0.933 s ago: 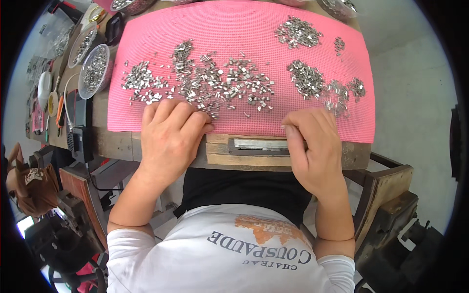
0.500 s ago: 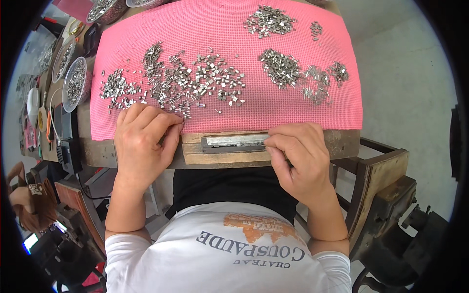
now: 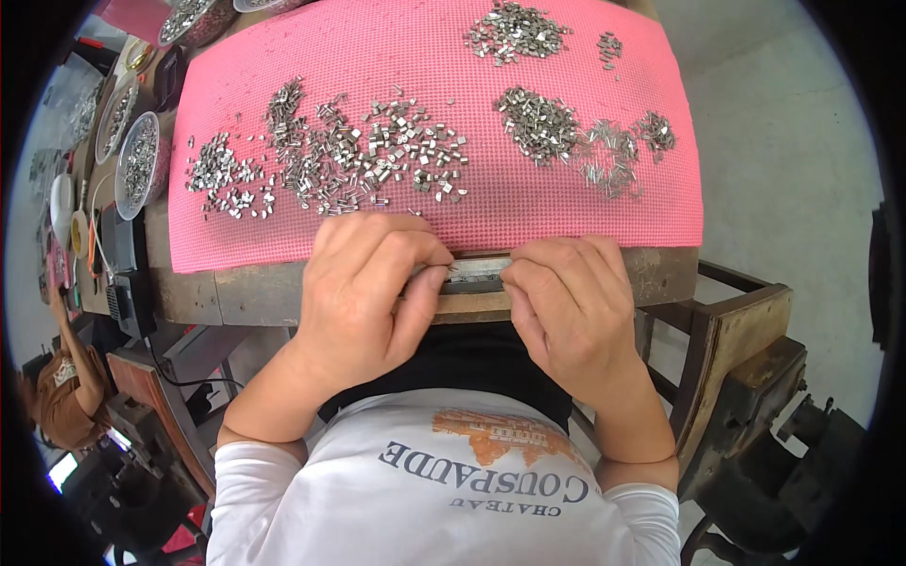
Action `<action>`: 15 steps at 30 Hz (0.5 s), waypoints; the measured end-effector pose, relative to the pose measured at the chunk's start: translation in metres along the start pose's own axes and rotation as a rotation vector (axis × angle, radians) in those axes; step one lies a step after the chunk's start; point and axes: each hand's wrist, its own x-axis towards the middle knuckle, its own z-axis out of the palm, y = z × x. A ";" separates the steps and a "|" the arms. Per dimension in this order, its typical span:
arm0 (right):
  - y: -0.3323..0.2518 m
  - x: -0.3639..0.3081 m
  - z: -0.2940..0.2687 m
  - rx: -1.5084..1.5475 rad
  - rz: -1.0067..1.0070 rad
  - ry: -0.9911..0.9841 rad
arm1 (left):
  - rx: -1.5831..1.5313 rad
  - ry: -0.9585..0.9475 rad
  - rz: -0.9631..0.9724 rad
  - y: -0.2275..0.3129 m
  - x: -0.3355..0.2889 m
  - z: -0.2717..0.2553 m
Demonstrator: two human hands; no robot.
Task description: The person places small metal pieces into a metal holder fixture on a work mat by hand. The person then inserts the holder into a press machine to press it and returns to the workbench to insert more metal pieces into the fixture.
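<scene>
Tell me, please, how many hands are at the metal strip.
2: left hand at the left of the metal strip, right hand at its right; no other hand shows there.

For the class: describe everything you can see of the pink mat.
The pink mat has a fine grid texture and looks like foam or rubber. It lies spread on the wooden table, its near edge close to the table's. Small silvery pieces rest on it: a broad scatter on the left, separate piles on the right, bare pink between. The left hand and right hand overlap its near edge in this view; whether they press on it is unclear.
</scene>
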 end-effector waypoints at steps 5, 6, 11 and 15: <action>0.000 0.000 -0.002 0.014 0.006 -0.012 | -0.071 0.003 -0.020 0.006 0.001 0.013; 0.000 0.000 -0.002 0.006 0.003 -0.013 | -0.091 -0.002 -0.031 0.007 0.001 0.014; -0.001 0.003 -0.007 -0.023 -0.030 -0.062 | -0.086 -0.021 -0.049 0.009 -0.002 0.021; -0.004 0.004 -0.006 -0.043 -0.018 -0.052 | -0.075 -0.018 -0.049 0.010 -0.002 0.023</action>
